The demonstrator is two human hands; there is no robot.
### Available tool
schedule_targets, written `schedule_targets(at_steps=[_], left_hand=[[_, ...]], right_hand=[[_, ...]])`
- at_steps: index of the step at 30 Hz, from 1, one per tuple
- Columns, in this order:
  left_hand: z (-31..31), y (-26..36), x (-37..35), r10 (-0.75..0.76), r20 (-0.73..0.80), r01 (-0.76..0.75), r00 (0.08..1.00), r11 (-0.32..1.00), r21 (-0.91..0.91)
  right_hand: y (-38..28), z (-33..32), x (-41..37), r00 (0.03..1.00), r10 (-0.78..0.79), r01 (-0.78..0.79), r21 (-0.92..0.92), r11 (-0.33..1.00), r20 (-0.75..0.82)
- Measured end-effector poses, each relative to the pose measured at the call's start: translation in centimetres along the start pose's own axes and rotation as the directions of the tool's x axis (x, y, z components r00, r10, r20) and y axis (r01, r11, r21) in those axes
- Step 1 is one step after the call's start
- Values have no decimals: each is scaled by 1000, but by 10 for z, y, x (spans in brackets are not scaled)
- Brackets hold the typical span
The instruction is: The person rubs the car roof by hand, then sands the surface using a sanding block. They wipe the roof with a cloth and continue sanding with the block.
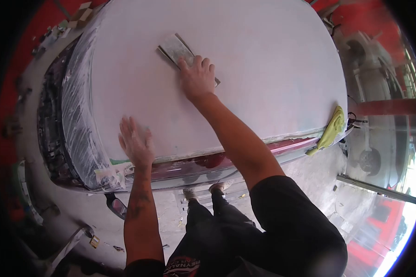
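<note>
My right hand point(198, 78) grips a long, dust-covered sanding block point(176, 48), its fingers over the top and its thumb side towards the left. The block lies slantwise on the car's roof point(268, 64), which is coated in dull, pale primer. Closer to the near left corner of the roof, my left hand point(137, 142) rests flat with its fingers spread, holding nothing. Whitish dust covers its fingers. The underside of the block is hidden.
Clear plastic film point(78, 99) covers the windshield at left, with masking tape point(111, 177) at its near corner. A yellow-green cloth point(328, 131) hangs over the roof's right edge. Below are a side mirror point(117, 207) and my feet on a slatted step. Another vehicle point(379, 134) stands right.
</note>
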State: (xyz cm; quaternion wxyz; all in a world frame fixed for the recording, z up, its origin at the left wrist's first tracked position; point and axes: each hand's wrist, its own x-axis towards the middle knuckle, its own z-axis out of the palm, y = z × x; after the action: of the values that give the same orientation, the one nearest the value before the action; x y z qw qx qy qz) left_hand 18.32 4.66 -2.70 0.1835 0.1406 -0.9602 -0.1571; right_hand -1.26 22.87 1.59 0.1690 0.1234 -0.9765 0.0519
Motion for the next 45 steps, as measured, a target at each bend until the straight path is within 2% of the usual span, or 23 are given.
schedule_targets(at_steps=[2,3,5,7,10,13,15,16,17,20,22,23,24,25,27,28,30,33,37,40,41,43,45], left_hand=[[-5,0,-1,3,6,-3,1000,1000,-14],[-6,2,3,-5,12,5,1000,1000,-6],[-5,4,3,-17,37,17,999,1000,-9],[-2,2,4,0,-6,0,1000,1000,3],[-3,4,3,0,-2,0,1000,1000,19],[-2,-1,2,9,16,-9,1000,1000,19],[7,-10,2,27,-4,-27,1000,999,21],[8,-12,0,30,4,-30,1000,1000,4],[8,-13,2,26,0,-26,1000,1000,-7],[4,-11,4,33,14,-33,999,999,10],[11,-6,3,72,-2,-72,997,997,5],[10,-13,2,85,-38,-84,996,996,38],[11,-15,1,116,-61,-118,991,992,-40],[4,-4,3,29,3,-29,1000,1000,-9],[0,2,2,-37,34,38,999,999,-16],[-10,8,7,-102,63,106,993,993,-54],[-3,2,6,-126,36,129,991,989,-77],[-10,2,6,-145,27,147,989,987,-64],[-6,2,-1,-129,0,129,992,987,-95],[-12,3,1,-131,-1,129,991,980,-152],[-12,5,0,-132,3,131,991,983,-126],[-12,3,4,-150,-1,149,989,984,-99],[-12,6,2,-149,3,149,989,983,-106]], right_hand=[[30,-14,-3,982,-122,109,101,989,142],[74,-11,-14,997,-74,74,62,995,-1],[178,-25,-37,985,159,-166,-108,980,-70],[259,-56,-62,823,566,-545,-212,811,47],[241,-51,-58,745,667,-630,-334,702,-3],[100,-29,-33,935,342,-343,-10,939,92],[1,7,-32,997,68,-67,58,996,-25],[-27,-7,-27,972,-75,20,240,971,223],[-35,-8,-25,964,-133,68,267,961,233],[40,-13,-34,996,-58,48,140,989,72],[138,-51,-41,953,222,-243,82,967,205],[192,-51,-52,935,327,-326,-29,945,136],[247,-51,-63,898,423,-432,59,900,121],[294,-49,-70,797,579,-579,-57,814,173],[322,-39,-62,815,564,-534,-209,819,132],[282,-44,-41,772,627,-551,-379,744,108],[213,16,-4,912,398,-349,-315,883,103],[35,-9,4,987,4,46,-310,950,159],[30,-10,5,953,-287,298,-117,947,101],[206,3,-14,992,-125,125,-22,992,-2],[240,-28,-31,978,174,-149,-192,970,119],[344,-48,-58,895,412,-360,-271,893,170],[343,-39,-45,879,446,-376,-329,866,170]])
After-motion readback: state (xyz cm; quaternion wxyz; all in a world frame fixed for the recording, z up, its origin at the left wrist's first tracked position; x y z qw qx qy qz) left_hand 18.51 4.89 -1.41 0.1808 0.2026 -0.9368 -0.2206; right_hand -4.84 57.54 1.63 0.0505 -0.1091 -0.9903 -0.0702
